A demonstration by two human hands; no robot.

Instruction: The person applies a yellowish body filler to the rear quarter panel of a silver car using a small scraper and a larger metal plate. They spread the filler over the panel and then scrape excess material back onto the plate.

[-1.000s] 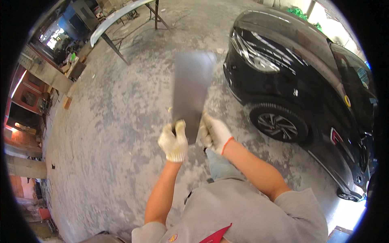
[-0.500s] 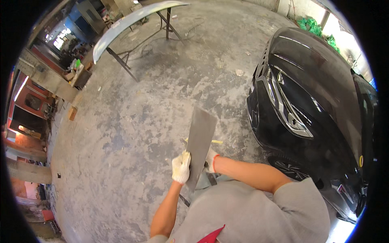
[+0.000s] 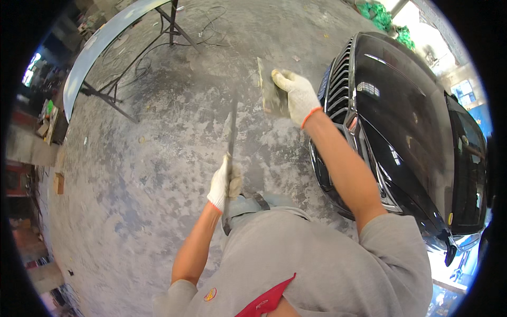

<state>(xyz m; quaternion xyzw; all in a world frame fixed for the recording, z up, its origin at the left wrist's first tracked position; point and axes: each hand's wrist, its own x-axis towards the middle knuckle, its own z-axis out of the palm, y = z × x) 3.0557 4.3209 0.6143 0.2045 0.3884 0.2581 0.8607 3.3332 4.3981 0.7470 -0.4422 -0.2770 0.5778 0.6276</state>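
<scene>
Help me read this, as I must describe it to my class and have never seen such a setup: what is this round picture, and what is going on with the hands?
There is no robot here. A person wears two wide fisheye cameras side by side on the head; this is the left one's view, looking down, so edges bend toward a dark rim. The grey T-shirt is the wearer's own.

Both hands wear whitish gloves. The left hand grips a thin dark sheet, turned nearly edge-on. The right hand pinches a flat piece, too blurred to identify.

Below is a stained concrete floor with a small brown block on it. A black car stands at right; a curved pale panel rests on a stand at upper left.
</scene>
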